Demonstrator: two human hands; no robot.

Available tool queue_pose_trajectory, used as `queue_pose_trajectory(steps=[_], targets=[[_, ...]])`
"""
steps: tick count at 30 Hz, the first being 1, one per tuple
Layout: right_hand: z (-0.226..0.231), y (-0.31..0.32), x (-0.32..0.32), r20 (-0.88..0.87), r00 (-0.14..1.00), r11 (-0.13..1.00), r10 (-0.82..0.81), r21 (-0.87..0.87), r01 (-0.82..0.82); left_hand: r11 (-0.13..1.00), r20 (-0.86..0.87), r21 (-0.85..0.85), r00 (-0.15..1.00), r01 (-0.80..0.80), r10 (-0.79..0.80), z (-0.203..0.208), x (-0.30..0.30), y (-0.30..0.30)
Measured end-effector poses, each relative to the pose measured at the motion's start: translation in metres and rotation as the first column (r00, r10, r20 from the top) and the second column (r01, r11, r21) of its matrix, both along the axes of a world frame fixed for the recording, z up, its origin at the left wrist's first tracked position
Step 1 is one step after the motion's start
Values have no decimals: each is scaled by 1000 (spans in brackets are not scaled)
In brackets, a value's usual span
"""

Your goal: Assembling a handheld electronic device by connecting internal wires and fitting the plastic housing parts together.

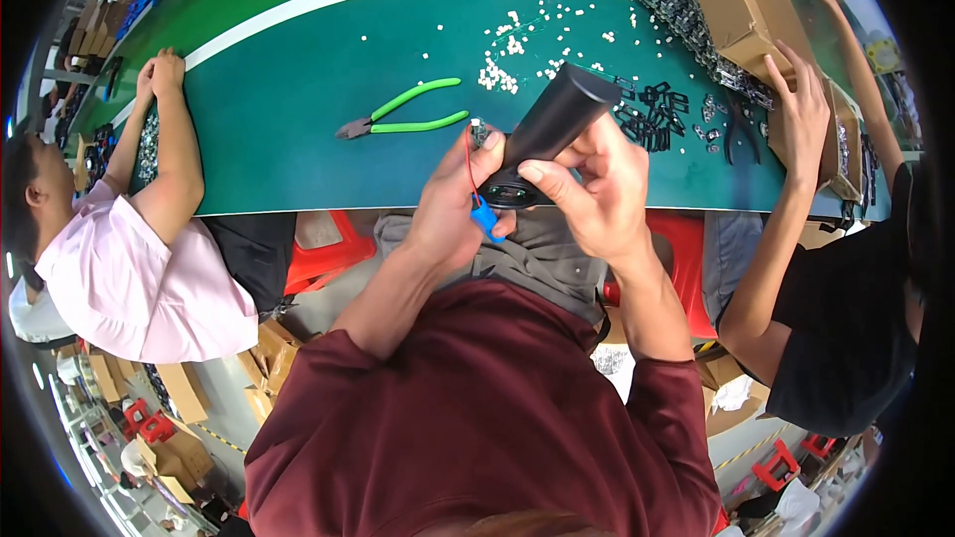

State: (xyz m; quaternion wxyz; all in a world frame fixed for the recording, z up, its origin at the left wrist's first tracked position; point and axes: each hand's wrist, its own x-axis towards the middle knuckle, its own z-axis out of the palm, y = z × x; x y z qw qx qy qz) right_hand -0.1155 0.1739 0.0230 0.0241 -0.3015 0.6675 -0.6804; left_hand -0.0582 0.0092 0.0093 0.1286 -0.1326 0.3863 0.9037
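Both hands on black tube housing, above near edge of green surface

Right hand (597,189) closed around the black cylindrical housing (547,129); long axis runs from open end near the chest up-right toward the far side. Left hand (458,204) closed at that open end, pinching a blue connector (485,217) on a red wire (469,154), just below the opening, so left is nearer the mouth. Green-handled cutters (403,114) lie on the green surface (288,139) left of the housing, apart from both hands. White small parts (507,45) scattered beyond
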Motion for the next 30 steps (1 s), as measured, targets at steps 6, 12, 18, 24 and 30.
queue_pose_trajectory(steps=[6, 12, 18, 24, 30], targets=[[-9, -3, -3, -422, 901, 994, -97, 6, 109, 909, -368, -389, 930, -151, -3, 6, -7, -21], [-12, 35, 1, 574, 754, 939, 319, -297, -172, 619, -770, -588, 594, -520, -232, 7, -15, -46], [-8, 38, -5, 709, 377, 790, 596, -437, -429, 529, -790, -613, 443, -587, -425, 8, -17, -43], [-1, 31, 12, 787, 435, 895, 437, -330, -301, 561, -813, -582, 433, -589, -388, -10, -20, -38], [3, 23, 27, 826, 372, 902, 424, -350, -253, 563, -795, -606, 443, -562, -414, -33, -24, -43]])
